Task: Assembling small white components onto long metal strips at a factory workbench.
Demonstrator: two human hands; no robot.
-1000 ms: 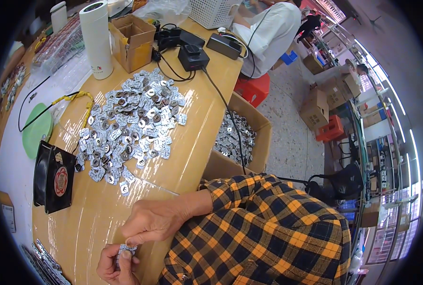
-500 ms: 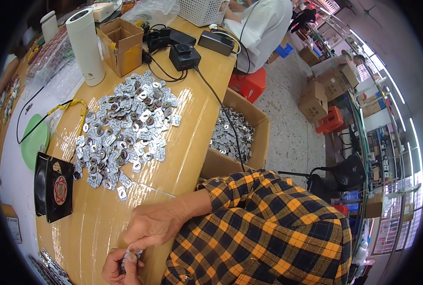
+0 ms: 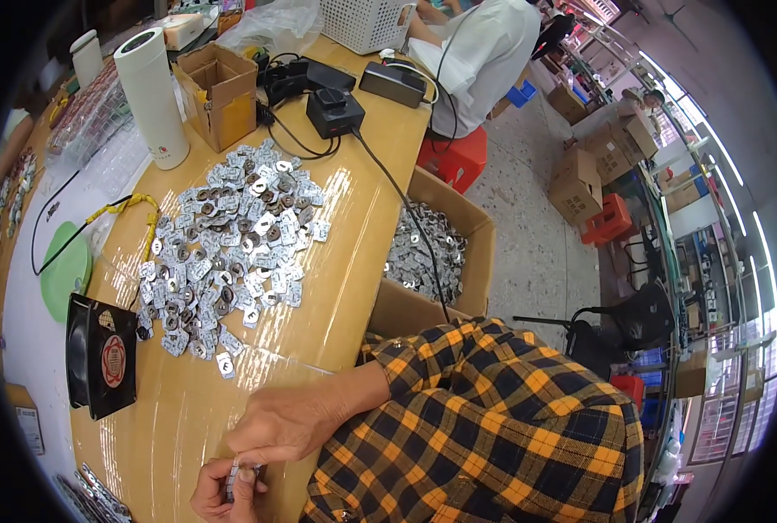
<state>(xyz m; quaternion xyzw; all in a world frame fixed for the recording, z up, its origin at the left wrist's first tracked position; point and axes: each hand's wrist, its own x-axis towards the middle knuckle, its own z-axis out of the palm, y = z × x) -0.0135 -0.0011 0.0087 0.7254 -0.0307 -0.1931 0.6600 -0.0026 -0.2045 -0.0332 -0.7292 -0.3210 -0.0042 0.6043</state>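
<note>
Low in the picture, my left hand (image 3: 223, 493) pinches a small silver metal piece (image 3: 232, 479) between thumb and fingers. My right hand (image 3: 282, 424), closed in a pinch, meets it from above; whatever its fingertips grip is hidden. Beyond my hands, a loose pile of small silver metal plates (image 3: 205, 288) covers part of the table (image 3: 336, 235). Many of these plates carry a round, darker part or a hole. One single plate (image 3: 224, 364) lies at the pile's near edge, closest to my right hand.
A black fan (image 3: 101, 356) stands left of the pile. Behind it are a white cylinder (image 3: 153, 100), an open carton (image 3: 223, 96) and black power adapters (image 3: 334, 113) with cables. Right of the table, a cardboard box (image 3: 471, 261) holds more plates. Someone in white sits beyond.
The view has shifted slightly. Both hands stay together at the same spot, and the metal piece in my left hand looks a little turned. The pile looks unchanged.
</note>
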